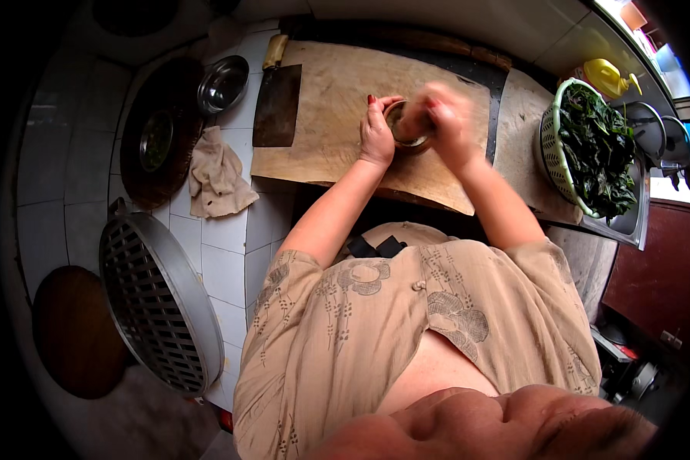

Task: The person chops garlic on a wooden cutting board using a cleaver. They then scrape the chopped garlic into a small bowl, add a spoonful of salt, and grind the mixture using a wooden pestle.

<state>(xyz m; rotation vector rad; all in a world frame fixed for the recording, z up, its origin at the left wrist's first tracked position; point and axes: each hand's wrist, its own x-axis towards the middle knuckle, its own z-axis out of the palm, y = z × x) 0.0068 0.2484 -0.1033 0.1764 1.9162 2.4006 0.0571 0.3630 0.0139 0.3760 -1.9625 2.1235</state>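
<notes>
On a large wooden board [333, 86], my left hand [378, 131] is curled around the side of a small round bowl or mortar [413, 138]. Over the right part of its rim is my right hand [449, 122], blurred and closed around something dark, perhaps a pestle, that the fingers mostly hide. What lies inside the vessel cannot be made out. A cleaver [278, 106] with a pale handle rests flat at the board's left end.
Left of the board are a metal bowl [223, 85], a beige cloth [217, 175], a dark round lid [172, 138] bearing a dish of greens, and a metal steamer tray [207, 322]. At right, a green basket [552, 152] of leafy greens stands by the sink [638, 221].
</notes>
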